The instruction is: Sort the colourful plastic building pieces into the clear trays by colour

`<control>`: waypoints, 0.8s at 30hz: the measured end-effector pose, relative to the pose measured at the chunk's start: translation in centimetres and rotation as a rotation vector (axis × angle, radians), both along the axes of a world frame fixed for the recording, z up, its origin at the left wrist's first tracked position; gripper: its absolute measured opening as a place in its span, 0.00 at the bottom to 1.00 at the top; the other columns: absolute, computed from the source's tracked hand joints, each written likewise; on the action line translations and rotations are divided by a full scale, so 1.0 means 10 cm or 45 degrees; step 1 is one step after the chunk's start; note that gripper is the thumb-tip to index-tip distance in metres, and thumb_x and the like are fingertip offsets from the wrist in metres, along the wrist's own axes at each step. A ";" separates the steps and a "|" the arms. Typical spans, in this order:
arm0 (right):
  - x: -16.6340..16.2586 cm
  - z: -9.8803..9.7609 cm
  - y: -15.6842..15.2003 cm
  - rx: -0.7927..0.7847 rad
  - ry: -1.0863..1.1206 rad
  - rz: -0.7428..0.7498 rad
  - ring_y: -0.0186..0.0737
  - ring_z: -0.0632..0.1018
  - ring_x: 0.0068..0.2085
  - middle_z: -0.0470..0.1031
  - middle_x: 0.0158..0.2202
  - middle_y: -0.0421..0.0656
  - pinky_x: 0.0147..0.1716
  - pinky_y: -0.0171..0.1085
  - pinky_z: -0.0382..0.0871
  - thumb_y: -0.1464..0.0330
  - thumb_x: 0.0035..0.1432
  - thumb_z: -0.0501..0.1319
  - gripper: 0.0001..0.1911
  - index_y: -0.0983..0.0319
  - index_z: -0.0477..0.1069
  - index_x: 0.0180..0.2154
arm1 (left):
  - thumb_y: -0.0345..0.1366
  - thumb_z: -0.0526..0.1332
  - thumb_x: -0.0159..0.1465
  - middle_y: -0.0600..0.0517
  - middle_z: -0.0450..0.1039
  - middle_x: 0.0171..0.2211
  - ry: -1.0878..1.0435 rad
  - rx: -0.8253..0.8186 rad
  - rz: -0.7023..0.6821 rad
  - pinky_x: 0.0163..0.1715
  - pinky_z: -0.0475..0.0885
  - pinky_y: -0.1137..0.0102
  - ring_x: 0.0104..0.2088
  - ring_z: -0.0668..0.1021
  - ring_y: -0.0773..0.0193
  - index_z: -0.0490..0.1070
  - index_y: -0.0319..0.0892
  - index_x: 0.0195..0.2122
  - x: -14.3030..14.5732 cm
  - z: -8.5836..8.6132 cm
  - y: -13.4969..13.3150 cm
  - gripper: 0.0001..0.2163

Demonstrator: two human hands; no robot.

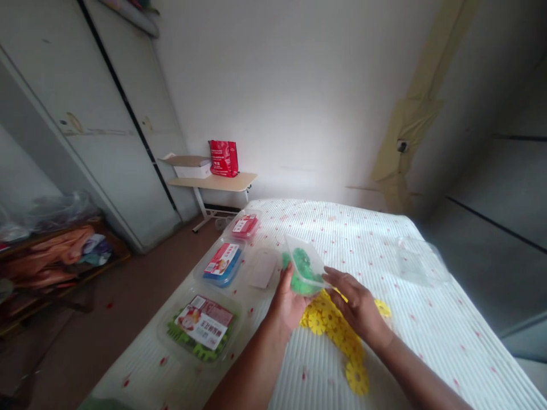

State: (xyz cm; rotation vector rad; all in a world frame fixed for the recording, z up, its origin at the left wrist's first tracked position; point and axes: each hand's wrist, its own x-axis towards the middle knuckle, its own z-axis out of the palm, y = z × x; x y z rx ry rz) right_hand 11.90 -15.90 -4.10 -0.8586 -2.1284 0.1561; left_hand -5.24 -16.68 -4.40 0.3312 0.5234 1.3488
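Observation:
My left hand (290, 299) is closed around a clear plastic container (314, 259), tilted above the bed, with its open top facing up and away. Green flower-shaped pieces (301, 265) lie inside it. The fingers of my right hand (354, 299) are bent at the container's right rim and touch it; its thumb is hidden. Beneath both hands, a loose heap of yellow flower-shaped pieces (337, 330) spreads over the quilted cover, partly covered by my right hand.
Along the left edge stand lidded boxes with green pieces (203, 324), blue pieces (222, 265) and red pieces (245, 225). A clear lid (262, 267) lies beside them. An empty-looking clear container (421, 259) sits on the right. Behind is a small table (235, 181) with a red bag (223, 159).

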 end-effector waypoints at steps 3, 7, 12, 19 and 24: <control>-0.03 0.09 -0.12 0.074 -0.089 -0.101 0.46 0.74 0.47 0.72 0.48 0.50 0.43 0.47 0.72 0.64 0.57 0.60 0.15 0.59 0.70 0.47 | 0.44 0.63 0.56 0.49 0.73 0.46 0.111 0.057 0.132 0.43 0.70 0.63 0.45 0.76 0.58 0.64 0.46 0.52 0.08 -0.08 0.00 0.23; -0.14 0.18 -0.26 0.042 0.009 -0.069 0.43 0.74 0.41 0.73 0.38 0.48 0.38 0.42 0.72 0.67 0.58 0.58 0.08 0.59 0.68 0.41 | 0.38 0.66 0.54 0.52 0.70 0.50 0.364 0.172 0.331 0.47 0.68 0.68 0.46 0.75 0.63 0.56 0.53 0.57 0.13 -0.13 -0.05 0.31; -0.18 0.14 -0.27 -0.070 0.066 0.014 0.37 0.74 0.33 0.70 0.30 0.43 0.32 0.36 0.69 0.69 0.60 0.55 0.01 0.59 0.64 0.34 | 0.38 0.66 0.55 0.50 0.68 0.53 0.515 0.192 0.335 0.49 0.66 0.68 0.49 0.73 0.61 0.55 0.51 0.59 0.11 -0.12 -0.07 0.31; -0.11 0.15 -0.24 -0.254 0.071 0.132 0.35 0.73 0.31 0.69 0.29 0.41 0.30 0.34 0.67 0.68 0.61 0.53 0.03 0.59 0.62 0.33 | 0.37 0.67 0.53 0.51 0.72 0.48 0.535 0.220 0.254 0.49 0.67 0.68 0.48 0.74 0.60 0.62 0.48 0.55 0.05 -0.15 -0.04 0.28; -0.09 0.24 -0.25 -0.219 -0.026 0.177 0.35 0.73 0.30 0.69 0.28 0.41 0.29 0.34 0.67 0.68 0.61 0.53 0.03 0.59 0.62 0.33 | 0.37 0.66 0.54 0.49 0.71 0.50 0.479 0.237 0.194 0.49 0.67 0.68 0.49 0.73 0.59 0.63 0.47 0.55 0.07 -0.17 -0.05 0.26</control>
